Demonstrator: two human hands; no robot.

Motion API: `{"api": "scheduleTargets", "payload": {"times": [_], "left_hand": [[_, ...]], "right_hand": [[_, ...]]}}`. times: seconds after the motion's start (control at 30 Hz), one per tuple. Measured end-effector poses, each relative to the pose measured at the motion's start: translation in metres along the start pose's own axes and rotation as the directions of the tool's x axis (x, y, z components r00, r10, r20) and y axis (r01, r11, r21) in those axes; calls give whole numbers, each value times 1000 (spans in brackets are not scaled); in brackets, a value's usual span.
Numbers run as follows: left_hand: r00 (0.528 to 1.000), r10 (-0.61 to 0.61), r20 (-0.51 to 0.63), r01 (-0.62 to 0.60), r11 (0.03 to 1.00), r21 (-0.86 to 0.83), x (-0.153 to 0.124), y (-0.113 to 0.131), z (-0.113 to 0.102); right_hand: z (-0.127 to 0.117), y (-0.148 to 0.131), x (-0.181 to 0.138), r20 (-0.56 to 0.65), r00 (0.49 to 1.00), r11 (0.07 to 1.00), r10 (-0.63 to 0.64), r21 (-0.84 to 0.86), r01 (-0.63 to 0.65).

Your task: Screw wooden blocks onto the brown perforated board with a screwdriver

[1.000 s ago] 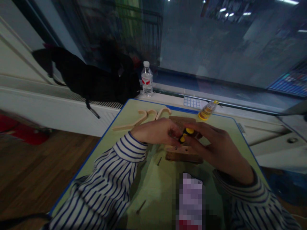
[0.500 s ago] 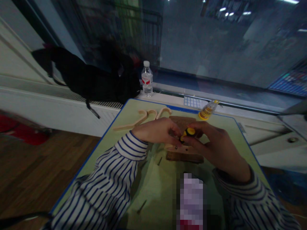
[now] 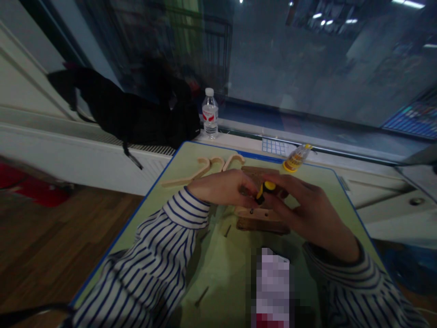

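Observation:
Over the middle of the table, my right hand [image 3: 303, 205] grips the yellow and black handle of a screwdriver [image 3: 269, 186]. The fingers of my left hand [image 3: 228, 187] are closed at the dark lower end of that handle; its tip is hidden. Just below lies a pale wooden piece [image 3: 257, 214] with two dark spots like holes or screw heads, resting on a brown wooden block [image 3: 262, 225]. To the left on the tabletop is a loose screw [image 3: 227, 231], and a second screw [image 3: 201, 297] lies closer to me.
Curved wooden hooks [image 3: 198, 173] lie at the back left of the table [image 3: 218, 273]. A yellow-capped glue bottle [image 3: 295, 159] stands at the back edge. On the sill are a water bottle [image 3: 210, 116] and a black bag [image 3: 136, 114]. A blurred-out object [image 3: 273, 287] sits in front.
The screwdriver handle has turned and tilted slightly between my fingers, and my right fingers have shifted around it. My left hand stays almost still.

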State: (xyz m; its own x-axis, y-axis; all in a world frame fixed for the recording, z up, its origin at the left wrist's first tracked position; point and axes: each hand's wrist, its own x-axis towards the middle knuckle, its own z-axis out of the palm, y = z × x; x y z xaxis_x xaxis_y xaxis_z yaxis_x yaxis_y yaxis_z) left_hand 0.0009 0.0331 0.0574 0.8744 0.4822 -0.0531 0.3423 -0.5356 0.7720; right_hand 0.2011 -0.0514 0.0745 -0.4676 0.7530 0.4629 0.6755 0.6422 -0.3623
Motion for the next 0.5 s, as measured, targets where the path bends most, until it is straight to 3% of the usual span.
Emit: {"api": "scheduleTargets", "payload": {"times": [0.3,0.5], "left_hand": [[999,-27,-39,29,998,48,1,4,-2],[999,0,-35,0,1000,-11,3,5,0]], "right_hand": [[3,1,1,-63,998,1000,31,1,-31],[6,4,0,-108,993,999,49,-8,-50]]}}
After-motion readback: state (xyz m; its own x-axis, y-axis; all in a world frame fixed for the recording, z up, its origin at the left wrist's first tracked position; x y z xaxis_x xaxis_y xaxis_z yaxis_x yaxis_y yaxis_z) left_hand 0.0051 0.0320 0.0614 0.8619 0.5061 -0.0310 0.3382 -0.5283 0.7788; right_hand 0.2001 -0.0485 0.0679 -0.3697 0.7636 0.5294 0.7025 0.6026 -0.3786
